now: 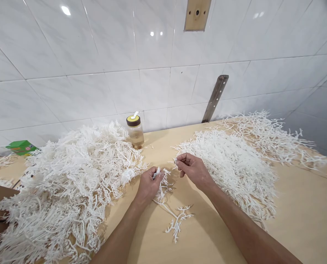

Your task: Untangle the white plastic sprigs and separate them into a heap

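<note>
My left hand point(149, 184) is closed around a white branching plastic sprig point(163, 187), with fringed tips showing above the fingers. More of the sprig hangs below the hand. A thin stem runs down from there to a forked white branch point(177, 220) lying on the table; I cannot tell whether they are one piece. Just to the right, my right hand point(192, 168) is pinched at the thumb and forefinger on a small white piece point(175, 160). It sits at the left edge of a heap of white sprigs point(229, 165).
A larger pile of white sprigs point(78, 183) covers the left side of the table point(303, 205). Behind it stands a jar point(136, 132) with a yellow-topped lid. A green packet point(22, 147) lies far left. Looser branches point(276, 139) spread at the back right. A metal bracket point(215, 98) leans by the tiled wall.
</note>
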Demonstrator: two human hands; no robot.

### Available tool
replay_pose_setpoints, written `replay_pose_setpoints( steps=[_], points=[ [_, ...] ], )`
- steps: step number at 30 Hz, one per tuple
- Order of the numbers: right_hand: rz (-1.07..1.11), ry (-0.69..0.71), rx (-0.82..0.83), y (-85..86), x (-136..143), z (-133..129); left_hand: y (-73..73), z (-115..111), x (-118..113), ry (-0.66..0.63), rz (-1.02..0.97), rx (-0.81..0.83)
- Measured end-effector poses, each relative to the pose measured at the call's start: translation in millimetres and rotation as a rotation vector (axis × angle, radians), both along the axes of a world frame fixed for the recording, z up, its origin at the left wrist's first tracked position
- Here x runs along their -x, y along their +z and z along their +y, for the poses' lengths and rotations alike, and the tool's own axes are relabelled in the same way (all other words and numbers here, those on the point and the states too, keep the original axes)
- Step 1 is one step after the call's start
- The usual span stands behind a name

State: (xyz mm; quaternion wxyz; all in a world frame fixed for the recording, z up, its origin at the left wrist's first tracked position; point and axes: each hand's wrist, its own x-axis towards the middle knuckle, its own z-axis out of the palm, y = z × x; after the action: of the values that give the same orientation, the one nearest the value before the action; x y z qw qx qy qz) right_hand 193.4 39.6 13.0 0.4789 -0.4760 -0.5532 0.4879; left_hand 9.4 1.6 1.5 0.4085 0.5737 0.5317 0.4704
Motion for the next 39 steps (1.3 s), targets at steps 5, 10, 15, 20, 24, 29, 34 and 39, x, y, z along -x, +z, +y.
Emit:
replay_pose_setpoints(
  steps=[5, 10, 15, 20, 24, 29, 34, 39],
  points=[
    [-0.103, -0.033, -0.038, -3.9, -2, 1, 0.5, -1, 0, 0.008, 0.012, -0.01],
    [-0.504, -0.325, -0.389, -4.7, -8, 2, -0.3, -2, -1, 0.015, 0.006, -0.013],
    [-0.548, -0.072, -0.293, 5.1, 3, -9, -4.1, -2, -4, 0.016, 0.026, -0.036],
    [-0.48, 0.144, -0.17, 9.2, 13, -17, -7.8, -1, -4, 0.019, 0.059, -0.057],
    [-0.489, 0.166, -0.146, 5.2, 12, -15, -8.1, -1, -3, 0.023, 0.064, -0.046],
    [-0.543, 0.181, -0.135, 3.7, 12, -14, -6.6, -2, -4, 0.033, 0.035, -0.028],
    [-0.61, 0.17, -0.147, 4.7, 12, -15, -5.4, -3, -5, 0.028, 0.065, -0.025],
    [-0.824, 0.074, -0.406, -2.8, 18, -19, -7.9, -3, -3, -0.026, 0.154, -0.018]
  ],
)
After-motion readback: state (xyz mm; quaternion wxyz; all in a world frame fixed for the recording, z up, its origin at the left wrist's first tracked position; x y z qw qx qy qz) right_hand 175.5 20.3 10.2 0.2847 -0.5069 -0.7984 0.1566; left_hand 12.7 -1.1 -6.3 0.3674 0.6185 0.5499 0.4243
